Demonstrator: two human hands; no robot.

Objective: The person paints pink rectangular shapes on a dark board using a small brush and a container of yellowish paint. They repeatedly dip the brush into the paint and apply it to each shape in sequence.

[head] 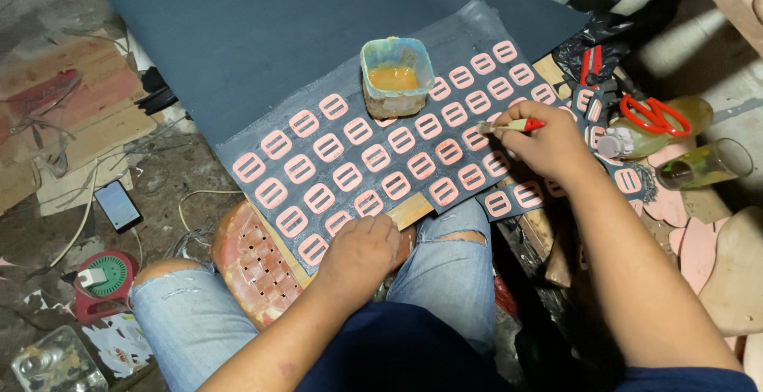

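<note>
- Far left on the floor: a clear glass jar (pixel 56 364) in the corner, a small red-and-green gadget (pixel 102 281) with a white plug on it, and a phone (pixel 118 205) lying face up with a pale cable trailing by it.
- Next over, a round orange perforated stool top (pixel 254 261) pokes out between the person's knees in ripped jeans.
- The left hand (pixel 359 253) is curled into a loose fist, grip closed on nothing I can make out, knuckles pressing on the near edge of the dark sheet (pixel 262 50) where a wooden board (pixel 409 211) peeks out beneath.
- That sheet lies across the lap, covered in rows of pink buckle-shaped cutouts (pixel 347 176) laid in a diagonal grid.
- A square plastic cup of orange glue (pixel 396 77) sits on the sheet near the top rows.
- The right hand (pixel 548 144) has a snug pinch grip on a small brush with a red handle (pixel 513 126), bristles touching a pink piece in the right-hand rows.
- Progress guess: I can't tell coated pieces from dry ones, so no idea how many are done; the brush is on the right side of the grid, with the whole spread to its left.
- Far right: red-handled scissors (pixel 653 114), a yellowish bottle (pixel 664 126) and a glass (pixel 706 164) with dark liquid.
</note>
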